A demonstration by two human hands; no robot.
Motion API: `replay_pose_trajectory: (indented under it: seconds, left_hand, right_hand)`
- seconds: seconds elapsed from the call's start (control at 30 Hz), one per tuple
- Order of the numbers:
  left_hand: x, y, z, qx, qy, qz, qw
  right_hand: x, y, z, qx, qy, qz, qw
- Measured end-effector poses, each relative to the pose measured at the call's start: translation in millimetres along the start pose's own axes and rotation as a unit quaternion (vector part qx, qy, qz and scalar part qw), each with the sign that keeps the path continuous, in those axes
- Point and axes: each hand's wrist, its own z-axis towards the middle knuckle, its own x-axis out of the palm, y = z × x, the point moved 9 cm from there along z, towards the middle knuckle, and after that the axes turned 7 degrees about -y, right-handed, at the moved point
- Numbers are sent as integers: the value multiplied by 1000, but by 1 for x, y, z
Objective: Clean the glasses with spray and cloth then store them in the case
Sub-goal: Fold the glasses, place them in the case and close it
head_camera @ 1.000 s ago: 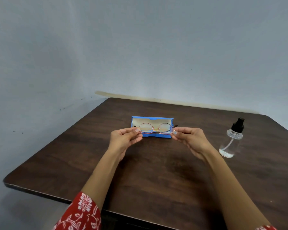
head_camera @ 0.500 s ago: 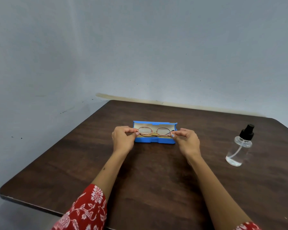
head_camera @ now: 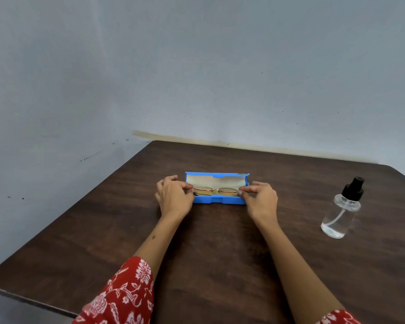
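Observation:
A blue glasses case (head_camera: pixel 220 200) lies open in the middle of the dark wooden table, its lid standing up at the back with a pale lining. Thin gold-rimmed glasses (head_camera: pixel 216 191), folded, sit low inside the case. My left hand (head_camera: pixel 173 199) pinches their left end and my right hand (head_camera: pixel 260 200) pinches their right end, both hands at the case's sides. A clear spray bottle (head_camera: pixel 341 212) with a black pump top stands to the right, apart from my hands. No cloth shows in view.
The brown table (head_camera: pixel 220 249) reaches to a grey wall at the back and left. Its left edge runs diagonally and its front left corner is near the frame's lower left. Red patterned sleeves cover my upper arms.
Both hands carried the glasses forward and down, from in front of the case's lid into the open case. The bottle has not moved on the table.

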Motion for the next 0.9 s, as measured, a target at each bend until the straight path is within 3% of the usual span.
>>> replay_pose_trajectory:
  seconds: [0.23, 0.4, 0.57, 0.73, 0.9]
  left_hand:
    - [3, -4, -4, 29, 10, -15, 999]
    - [-4, -3, -7, 23, -29, -87, 996]
    - [-17, -5, -11, -29, -91, -223, 970]
    - [12, -2, -12, -123, 17, -299, 946]
    - [19, -10, -16, -161, 28, -336, 928]
  right_hand:
    - [-10, 6, -2, -1, -34, -7, 999]
    - [-26, -2, -6, 58, -110, 113, 986]
    - [-5, -2, -6, 64, -25, 167, 984]
    - [20, 11, -9, 38, 72, 145, 986]
    - [13, 10, -10, 49, 62, 154, 985]
